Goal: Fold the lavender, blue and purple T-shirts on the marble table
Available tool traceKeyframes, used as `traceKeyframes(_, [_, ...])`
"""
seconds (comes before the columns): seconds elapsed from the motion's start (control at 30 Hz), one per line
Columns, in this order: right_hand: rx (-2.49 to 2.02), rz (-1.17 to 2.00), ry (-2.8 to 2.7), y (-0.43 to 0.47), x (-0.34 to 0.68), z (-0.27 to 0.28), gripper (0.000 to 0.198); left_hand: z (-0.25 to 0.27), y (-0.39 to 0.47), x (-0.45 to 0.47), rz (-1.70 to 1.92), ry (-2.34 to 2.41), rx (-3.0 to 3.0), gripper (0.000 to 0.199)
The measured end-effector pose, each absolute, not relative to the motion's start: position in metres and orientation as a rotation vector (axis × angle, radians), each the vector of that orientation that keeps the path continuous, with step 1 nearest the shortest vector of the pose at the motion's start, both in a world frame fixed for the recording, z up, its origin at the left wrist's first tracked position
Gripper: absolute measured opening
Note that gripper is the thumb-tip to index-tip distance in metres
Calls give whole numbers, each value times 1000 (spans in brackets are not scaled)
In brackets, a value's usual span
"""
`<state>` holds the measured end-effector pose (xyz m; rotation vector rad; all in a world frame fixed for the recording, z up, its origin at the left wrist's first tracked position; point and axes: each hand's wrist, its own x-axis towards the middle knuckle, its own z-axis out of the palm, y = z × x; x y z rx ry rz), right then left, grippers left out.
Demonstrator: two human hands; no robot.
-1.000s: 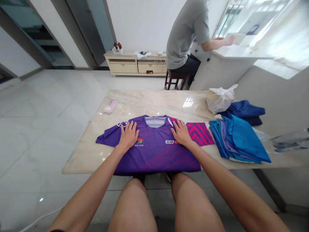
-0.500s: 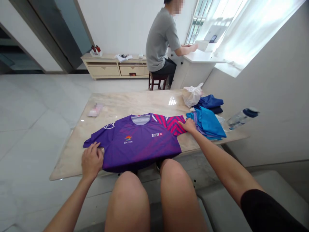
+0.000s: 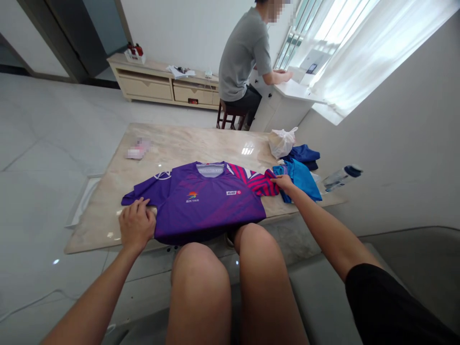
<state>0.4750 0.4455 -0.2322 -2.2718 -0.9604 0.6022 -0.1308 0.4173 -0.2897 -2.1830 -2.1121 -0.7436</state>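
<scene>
A purple short-sleeved jersey (image 3: 212,206) lies spread front up, its neck pointing away from me and its lower part hanging over the table's near edge. My right hand (image 3: 285,183) pinches the end of the pink-and-navy striped sleeve (image 3: 264,184), which is slightly raised and bent. At the other side, my left hand (image 3: 136,223) rests on the table with its fingertips on the hem of the plain purple sleeve (image 3: 147,190). Its fingers look laid out rather than gripping.
Beside my right hand sits a stack of blue clothes (image 3: 305,179), with darker folded clothes (image 3: 304,154) and a white plastic bag (image 3: 282,142) behind. A clear bottle (image 3: 339,178) stands at the right. A pink item (image 3: 138,149) lies far left on the marble table (image 3: 172,139). A person (image 3: 242,57) sits beyond.
My right hand has gone from lying on the striped sleeve to pinching and lifting its end. My left hand stays by the purple sleeve. The view has shifted slightly.
</scene>
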Motion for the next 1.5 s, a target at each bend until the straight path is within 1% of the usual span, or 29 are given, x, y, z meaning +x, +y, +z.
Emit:
traceKeyframes(0.13, [-2393,607,-933,438,462,-209,20,-288,417,-129,-751,-2119,-2167,52])
traceKeyframes(0.27, [-2443,431,-1073,449,443,-181,16,-286,416,-127,-763,-2127,-2176,52])
traceKeyframes(0.33, [-2428,303,-1231,457,425,-169,21,-285,416,-127,-770,-2129,-2181,52])
traceKeyframes(0.43, [-2361,101,-1638,467,384,-157,30,-285,415,-126,-788,-2132,-2181,52])
traceKeyframes(0.47, [-2320,84,-1762,471,367,-155,32,-285,415,-126,-796,-2137,-2180,51])
traceKeyframes(0.53, [-2196,222,-1890,477,337,-154,33,-284,415,-126,-816,-2151,-2182,51])
traceKeyframes(0.63, [-1922,717,-1751,487,309,-157,40,-283,414,-126,-838,-2168,-2193,52])
traceKeyframes(0.7, [-1771,939,-1529,493,311,-161,38,-282,414,-125,-833,-2179,-2196,52])
traceKeyframes(0.73, [-1740,979,-1434,494,318,-163,34,-281,413,-125,-825,-2184,-2195,52])
traceKeyframes(0.8, [-1773,942,-1334,493,339,-169,26,-280,413,-124,-807,-2192,-2190,51])
traceKeyframes(0.87, [-1888,792,-1364,486,361,-179,25,-280,412,-124,-794,-2195,-2183,50])
traceKeyframes(0.97, [-2006,473,-1643,467,379,-204,37,-281,412,-125,-781,-2193,-2183,50])
traceKeyframes(1.03, [-1973,321,-1888,453,374,-228,48,-281,413,-126,-781,-2192,-2187,50])
traceKeyframes(1.13, [-1870,279,-2121,437,347,-269,66,-282,413,-128,-771,-2197,-2198,50])
traceKeyframes(1.2, [-1890,316,-2148,433,326,-290,73,-282,414,-129,-747,-2206,-2198,50])
traceKeyframes(1.33, [-1904,333,-2133,429,321,-300,73,-281,414,-130,-700,-2237,-2189,51])
traceKeyframes(1.4, [-1900,260,-2061,425,340,-296,70,-280,414,-131,-687,-2246,-2194,51])
traceKeyframes(1.5, [-2010,196,-1878,412,377,-297,69,-281,415,-133,-679,-2233,-2201,51])
